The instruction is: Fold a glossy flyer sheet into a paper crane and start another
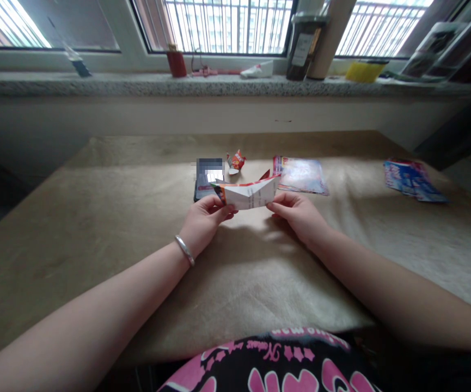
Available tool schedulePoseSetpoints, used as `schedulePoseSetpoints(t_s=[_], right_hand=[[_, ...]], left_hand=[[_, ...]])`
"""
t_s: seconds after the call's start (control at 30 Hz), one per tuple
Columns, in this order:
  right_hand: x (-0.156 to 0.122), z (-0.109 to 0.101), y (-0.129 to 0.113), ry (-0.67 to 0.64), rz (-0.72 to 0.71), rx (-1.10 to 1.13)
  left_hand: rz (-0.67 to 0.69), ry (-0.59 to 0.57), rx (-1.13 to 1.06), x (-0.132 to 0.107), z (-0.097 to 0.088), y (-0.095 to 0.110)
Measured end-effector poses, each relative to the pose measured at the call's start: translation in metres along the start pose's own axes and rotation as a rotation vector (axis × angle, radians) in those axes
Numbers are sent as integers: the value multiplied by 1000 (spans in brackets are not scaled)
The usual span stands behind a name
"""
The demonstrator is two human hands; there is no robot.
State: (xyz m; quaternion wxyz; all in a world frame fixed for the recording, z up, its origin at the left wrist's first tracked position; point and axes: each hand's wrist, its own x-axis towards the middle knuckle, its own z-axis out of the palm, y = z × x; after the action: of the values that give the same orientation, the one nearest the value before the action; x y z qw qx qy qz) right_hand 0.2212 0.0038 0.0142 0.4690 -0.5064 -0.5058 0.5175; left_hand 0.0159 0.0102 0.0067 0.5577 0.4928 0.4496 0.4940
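A folded piece of white printed paper (pixel 248 195), boat-like in shape with orange and red edges, is held just above the table between both hands. My left hand (pixel 203 220), a silver bangle on its wrist, pinches the paper's left end. My right hand (pixel 296 213) pinches its right end. Both hands have their fingers closed on the paper.
The table (pixel 96 228) has a tan cloth cover. Behind the paper lie a phone (pixel 207 175), a small folded paper figure (pixel 235 161), a colourful leaflet (pixel 303 175) and more leaflets (pixel 413 179) at the far right. The windowsill holds a red cup (pixel 177 62) and a yellow box (pixel 365 71).
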Motion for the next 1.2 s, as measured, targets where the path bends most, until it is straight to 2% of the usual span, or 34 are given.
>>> schedulePoseSetpoints(t_s=[0.13, 0.33, 0.5, 0.8, 0.97, 1.2], right_hand=[[1, 1, 1, -79, 56, 76], [2, 3, 6, -4, 38, 12], [1, 6, 4, -35, 41, 21], [-1, 11, 6, -7, -17, 15], [-3, 13, 2, 34, -32, 35], [-5, 19, 1, 74, 18, 194]], left_hand=[[-10, 12, -40, 1, -1, -1], [19, -19, -20, -1, 1, 1], [34, -58, 65, -3, 3, 2], [41, -114, 9, -3, 5, 0], [13, -72, 4, -5, 5, 1], [-10, -20, -132, -5, 6, 1]])
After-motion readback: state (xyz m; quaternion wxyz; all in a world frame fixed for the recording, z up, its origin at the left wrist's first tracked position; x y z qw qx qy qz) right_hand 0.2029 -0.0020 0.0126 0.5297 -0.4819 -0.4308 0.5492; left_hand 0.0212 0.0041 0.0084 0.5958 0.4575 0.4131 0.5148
